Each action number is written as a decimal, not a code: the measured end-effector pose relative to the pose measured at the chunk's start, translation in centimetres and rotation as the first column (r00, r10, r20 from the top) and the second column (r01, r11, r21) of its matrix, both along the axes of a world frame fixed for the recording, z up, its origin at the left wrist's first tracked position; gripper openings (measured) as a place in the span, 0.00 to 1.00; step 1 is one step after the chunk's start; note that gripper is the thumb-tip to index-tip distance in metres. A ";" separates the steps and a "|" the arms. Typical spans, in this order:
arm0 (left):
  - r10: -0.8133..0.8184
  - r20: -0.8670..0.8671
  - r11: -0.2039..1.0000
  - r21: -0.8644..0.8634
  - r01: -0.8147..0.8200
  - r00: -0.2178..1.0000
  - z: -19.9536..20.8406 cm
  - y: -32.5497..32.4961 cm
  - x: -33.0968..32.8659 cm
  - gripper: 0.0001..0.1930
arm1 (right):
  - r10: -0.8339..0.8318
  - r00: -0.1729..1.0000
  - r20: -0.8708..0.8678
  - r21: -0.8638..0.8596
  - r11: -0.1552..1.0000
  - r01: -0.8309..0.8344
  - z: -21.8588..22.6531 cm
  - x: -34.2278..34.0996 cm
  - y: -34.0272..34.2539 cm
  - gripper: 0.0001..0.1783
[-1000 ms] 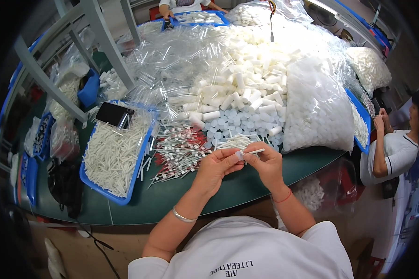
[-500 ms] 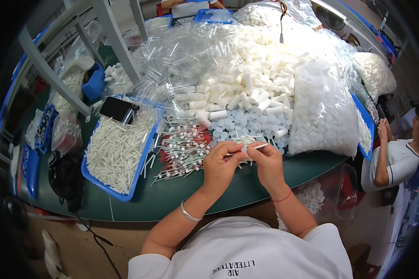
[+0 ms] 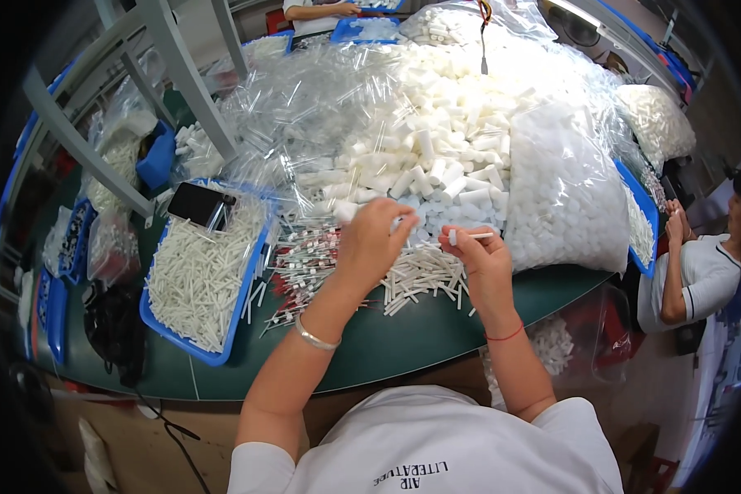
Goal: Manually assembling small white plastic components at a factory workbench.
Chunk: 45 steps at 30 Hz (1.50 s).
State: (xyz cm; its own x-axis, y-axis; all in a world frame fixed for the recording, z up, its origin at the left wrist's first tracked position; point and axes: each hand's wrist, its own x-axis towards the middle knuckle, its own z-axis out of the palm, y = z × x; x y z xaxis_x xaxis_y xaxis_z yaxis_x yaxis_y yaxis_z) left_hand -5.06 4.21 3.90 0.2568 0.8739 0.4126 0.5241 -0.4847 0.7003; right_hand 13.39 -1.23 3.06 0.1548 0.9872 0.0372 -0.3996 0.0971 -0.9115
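Fingers of the right hand (image 3: 491,270) pinch a slim white stick (image 3: 478,235) between thumb and forefinger. The stick lies roughly level, shaft pointing right, with a wider pale end piece (image 3: 453,237) at its left end. Thumb and forefinger of the left hand (image 3: 369,247) curve toward each other, well apart from the stick on its left; this hand is blurred, and whether its fingertips hold anything cannot be told.

Location: the pinched stick is above the right side of a pile of loose sticks (image 3: 424,277) on the green table (image 3: 403,346). Pale translucent discs (image 3: 430,218) lie on the far side of this pile, with larger white cylinders (image 3: 436,169) beyond them. To the left are a bundle of thin stems (image 3: 300,257) and a blue tray (image 3: 214,357) filled with similar white sticks. A clear bag of pale pieces (image 3: 564,198) stands to the right.

Handling: the stick appears light and fairly stiff. Its narrow, smooth-looking shaft probably rolls or slips under a loose pinch. Breakage under fingertip pressure seems unlikely; sideways force near the end piece may tilt or loosen it.

Grip: hold the shaft just beside the end piece, thumb opposite forefinger, with light, even pressure. Leave the outer face of the end piece uncovered, and avoid holding only the far tip of the shaft.
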 end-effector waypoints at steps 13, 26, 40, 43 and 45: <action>0.122 -0.155 0.992 0.031 -0.118 0.980 -0.6 0.6 -1.1 0.08 | -0.010 0.961 0.277 0.084 0.996 -0.014 -0.4 1.4 0.0 0.08; 0.148 0.610 0.887 -0.429 0.168 0.778 0.6 -6.9 -0.6 0.18 | -0.172 0.728 0.664 0.400 0.904 -0.152 1.4 -3.1 -1.3 0.09; 0.168 0.646 0.616 -0.658 0.433 0.745 0.4 -7.2 -3.1 0.13 | -0.070 0.534 0.843 0.315 0.869 -0.383 2.4 -0.2 -1.1 0.10; 0.118 0.567 0.683 -0.642 0.348 0.815 0.4 -7.2 -2.9 0.16 | -0.208 0.284 0.936 0.336 0.771 -0.541 2.2 0.5 -0.3 0.13; 0.105 0.475 0.722 -0.640 0.261 0.874 0.7 -7.4 -2.7 0.21 | -0.190 0.253 0.949 0.304 0.767 -0.565 2.8 -0.2 -0.7 0.16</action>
State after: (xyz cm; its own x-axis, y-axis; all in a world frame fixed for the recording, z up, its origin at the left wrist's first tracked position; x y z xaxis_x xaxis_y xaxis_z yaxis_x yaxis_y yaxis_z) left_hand -7.76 -3.18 4.59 0.2834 0.9403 -0.1884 0.0438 0.1835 0.9820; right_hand 13.17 -1.91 5.86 -0.5478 0.7051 0.4503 0.5599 0.7089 -0.4290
